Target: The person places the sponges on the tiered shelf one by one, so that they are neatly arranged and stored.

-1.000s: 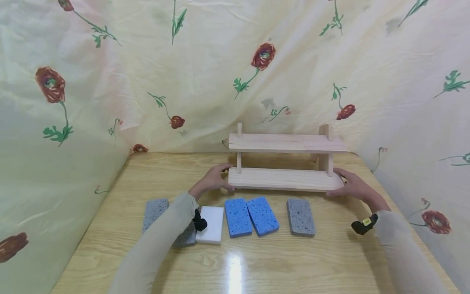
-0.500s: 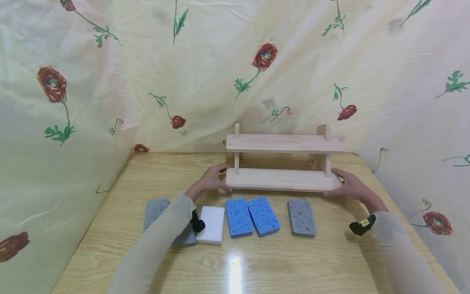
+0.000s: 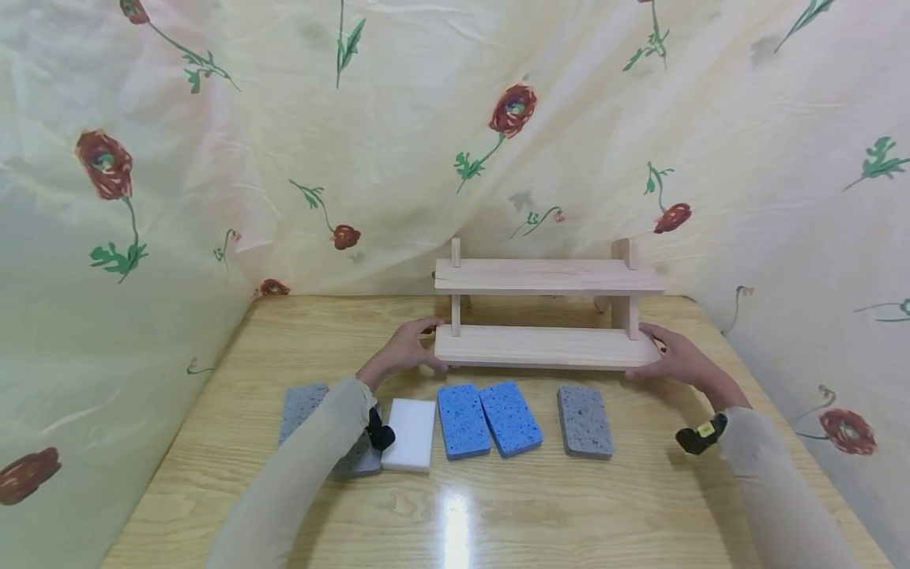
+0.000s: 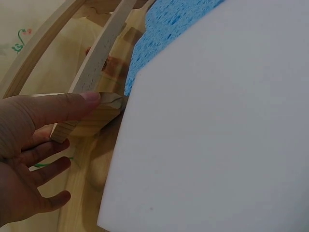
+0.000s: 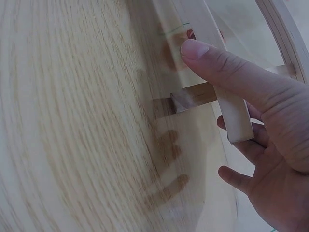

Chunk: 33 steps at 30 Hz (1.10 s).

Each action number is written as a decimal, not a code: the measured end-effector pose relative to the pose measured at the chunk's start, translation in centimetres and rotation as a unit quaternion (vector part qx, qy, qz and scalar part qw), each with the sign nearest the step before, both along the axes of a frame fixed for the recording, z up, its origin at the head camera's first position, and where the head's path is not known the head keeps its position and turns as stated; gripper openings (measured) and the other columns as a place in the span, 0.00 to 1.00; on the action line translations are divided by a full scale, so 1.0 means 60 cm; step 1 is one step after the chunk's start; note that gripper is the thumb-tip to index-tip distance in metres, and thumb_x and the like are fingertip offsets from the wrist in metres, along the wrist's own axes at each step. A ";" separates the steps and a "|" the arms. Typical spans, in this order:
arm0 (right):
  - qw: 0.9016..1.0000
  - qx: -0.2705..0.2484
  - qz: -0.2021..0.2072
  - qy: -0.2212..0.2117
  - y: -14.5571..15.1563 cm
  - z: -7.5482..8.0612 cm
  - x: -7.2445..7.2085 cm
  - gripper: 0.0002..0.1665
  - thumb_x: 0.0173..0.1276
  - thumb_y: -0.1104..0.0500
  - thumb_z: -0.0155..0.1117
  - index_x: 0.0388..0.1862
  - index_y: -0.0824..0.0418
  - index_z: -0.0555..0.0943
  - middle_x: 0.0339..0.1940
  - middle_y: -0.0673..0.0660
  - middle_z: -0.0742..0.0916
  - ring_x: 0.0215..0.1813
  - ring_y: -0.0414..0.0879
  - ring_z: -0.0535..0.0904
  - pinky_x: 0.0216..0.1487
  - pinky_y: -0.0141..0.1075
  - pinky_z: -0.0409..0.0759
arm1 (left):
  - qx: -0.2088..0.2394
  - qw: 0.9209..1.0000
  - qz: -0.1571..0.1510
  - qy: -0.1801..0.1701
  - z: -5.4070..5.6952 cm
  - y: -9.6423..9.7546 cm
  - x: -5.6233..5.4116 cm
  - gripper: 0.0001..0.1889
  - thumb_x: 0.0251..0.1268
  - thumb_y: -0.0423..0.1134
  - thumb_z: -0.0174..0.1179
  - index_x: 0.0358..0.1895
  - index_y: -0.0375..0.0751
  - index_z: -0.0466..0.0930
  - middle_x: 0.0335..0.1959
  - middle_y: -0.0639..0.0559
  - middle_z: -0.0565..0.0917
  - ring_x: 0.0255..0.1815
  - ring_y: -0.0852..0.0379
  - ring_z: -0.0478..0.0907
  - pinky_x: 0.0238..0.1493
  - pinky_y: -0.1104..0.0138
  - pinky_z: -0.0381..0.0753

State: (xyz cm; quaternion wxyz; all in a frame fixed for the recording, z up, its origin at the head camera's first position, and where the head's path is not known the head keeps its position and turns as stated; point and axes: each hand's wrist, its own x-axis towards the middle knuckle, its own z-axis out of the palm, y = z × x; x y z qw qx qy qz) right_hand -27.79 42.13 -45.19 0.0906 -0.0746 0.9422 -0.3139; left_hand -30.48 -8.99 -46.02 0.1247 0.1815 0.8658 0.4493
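A two-tier wooden shelf (image 3: 540,344) stands upright at the back of the table, its pale boards joined by short uprights. My left hand (image 3: 404,348) grips the left end of its lower board, and my right hand (image 3: 678,359) grips the right end. In the left wrist view, the thumb (image 4: 63,107) lies along the board's front while the other fingers sit behind and below. The right wrist view has the thumb (image 5: 227,67) across the front of the board end (image 5: 236,118), with fingers curled behind it.
In front of the shelf lie two blue sponges (image 3: 464,421), a white sponge block (image 3: 410,435) and a grey sponge (image 3: 584,421). Further grey sponges (image 3: 302,407) lie partly under my left sleeve (image 3: 298,474). A flowered cloth (image 3: 398,142) hangs behind and along both sides of the wooden table (image 3: 540,514).
The shelf has slid slightly to the left, with both hands moving along on its ends. The sponges stay where they were.
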 end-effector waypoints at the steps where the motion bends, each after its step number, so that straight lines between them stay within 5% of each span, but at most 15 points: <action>1: 1.000 0.001 0.000 -0.001 0.000 0.001 0.000 0.65 0.54 0.50 0.83 0.80 0.72 0.56 0.78 0.79 0.62 0.76 0.77 0.56 0.70 0.73 0.59 | 0.001 1.000 0.000 0.000 0.000 0.000 0.000 0.49 0.49 0.36 0.81 0.76 0.37 0.65 0.78 0.40 0.67 0.78 0.40 0.63 0.78 0.47 0.64; 33: 1.000 0.006 0.001 -0.018 0.005 -0.001 -0.004 0.67 0.53 0.46 0.83 0.80 0.71 0.55 0.78 0.79 0.60 0.76 0.76 0.56 0.71 0.74 0.57 | 0.014 1.000 0.000 -0.025 0.005 0.006 0.001 0.49 0.50 0.34 0.80 0.78 0.38 0.63 0.77 0.39 0.67 0.78 0.40 0.63 0.77 0.45 0.65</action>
